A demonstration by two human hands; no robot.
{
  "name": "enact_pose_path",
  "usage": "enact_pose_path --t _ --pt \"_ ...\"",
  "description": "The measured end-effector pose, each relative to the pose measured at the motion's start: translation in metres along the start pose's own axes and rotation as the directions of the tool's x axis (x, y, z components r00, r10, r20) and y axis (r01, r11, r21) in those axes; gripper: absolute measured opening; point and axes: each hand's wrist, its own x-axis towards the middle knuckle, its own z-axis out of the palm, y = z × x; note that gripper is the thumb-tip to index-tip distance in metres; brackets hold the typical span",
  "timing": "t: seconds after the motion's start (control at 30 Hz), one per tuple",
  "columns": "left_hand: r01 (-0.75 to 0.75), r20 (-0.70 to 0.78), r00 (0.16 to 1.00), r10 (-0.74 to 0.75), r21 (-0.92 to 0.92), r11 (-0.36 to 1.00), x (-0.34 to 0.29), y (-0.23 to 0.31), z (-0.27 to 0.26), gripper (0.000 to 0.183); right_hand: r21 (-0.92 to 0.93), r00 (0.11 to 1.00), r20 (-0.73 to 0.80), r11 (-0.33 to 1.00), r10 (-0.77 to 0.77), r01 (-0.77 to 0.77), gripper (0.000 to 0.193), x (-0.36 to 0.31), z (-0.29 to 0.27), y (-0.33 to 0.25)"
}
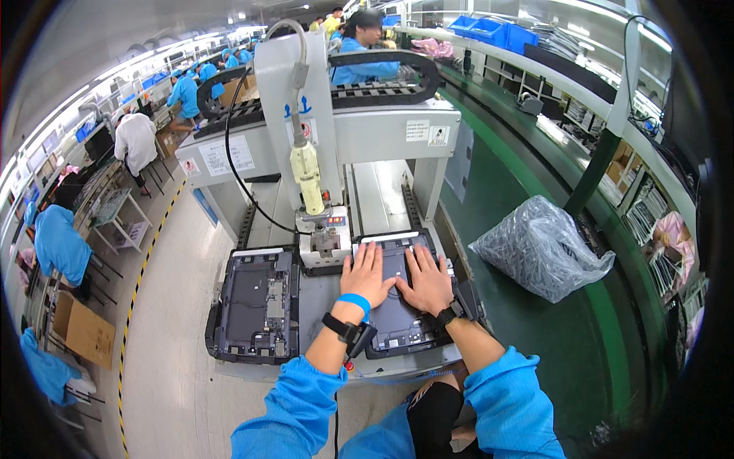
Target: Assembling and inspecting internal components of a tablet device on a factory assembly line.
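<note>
Left hand (367, 277) and right hand (426, 283) rest flat, fingers extended, gripping nothing, on right-side tablet (392, 317); left-side tablet (251, 294) is untouched; both appear uncovered, unfinished.

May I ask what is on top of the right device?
The left hand and right hand rest on the right device; what lies beneath their palms and fingers cannot be seen.

Black-and-yellow hazard tape (120, 382) curves along the pale floor (172, 306), past workbenches (115, 205) on the left. Rightward, a green conveyor belt (505, 115) runs beneath a long shelf (489, 52); strip lights (655, 38) brighten the white ceiling (191, 19).
</note>
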Motion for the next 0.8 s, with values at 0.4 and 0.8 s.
enact_pose_path --t 0.4,0.8 --pt "0.062 0.226 0.972 -0.059 -0.007 0.998 0.042 0.000 -0.026 0.062 0.063 0.989 0.137 0.997 -0.054 0.046 0.072 -0.007 -0.019 0.034" --pt "-0.312 -0.144 0.944 0.296 -0.100 0.945 -0.178 0.049 -0.027 0.062 0.078 0.993 0.020 0.990 -0.120 0.118 0.060 -0.172 -0.104 -0.028"
